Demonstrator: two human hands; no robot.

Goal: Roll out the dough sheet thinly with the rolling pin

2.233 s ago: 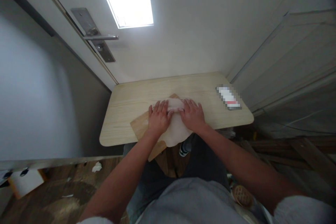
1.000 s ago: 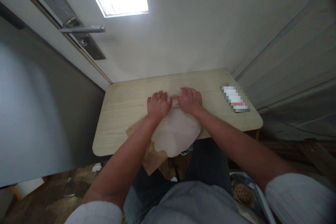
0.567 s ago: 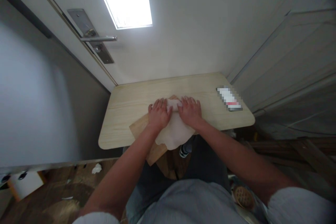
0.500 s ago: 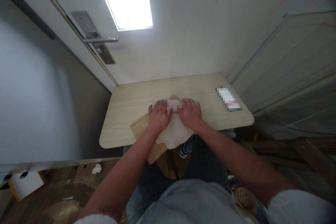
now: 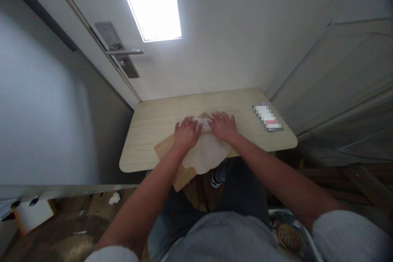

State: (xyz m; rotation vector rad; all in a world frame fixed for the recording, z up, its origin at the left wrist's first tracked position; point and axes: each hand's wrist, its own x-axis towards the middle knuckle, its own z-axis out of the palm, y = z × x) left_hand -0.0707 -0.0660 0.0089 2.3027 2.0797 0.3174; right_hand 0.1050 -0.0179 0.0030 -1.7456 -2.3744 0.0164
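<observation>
A pale sheet of dough (image 5: 205, 154) lies on a wooden board (image 5: 166, 150) that hangs over the near edge of a light wooden table (image 5: 153, 125). My left hand (image 5: 186, 133) and my right hand (image 5: 223, 125) press side by side, fingers spread, on the far end of the dough. The near part of the dough droops over the table's edge. What lies under my palms is hidden.
A small blurred flat object (image 5: 267, 117) lies at the table's right end. Behind the table stands a white door with a metal lever handle (image 5: 123, 52). Scraps lie on the wooden floor (image 5: 76, 221) at the lower left. Wooden panelling runs along the right.
Both hands pushed forward over the dough, drew back toward me, and now sit slightly farther forward again. The camera view shifted with my head.
</observation>
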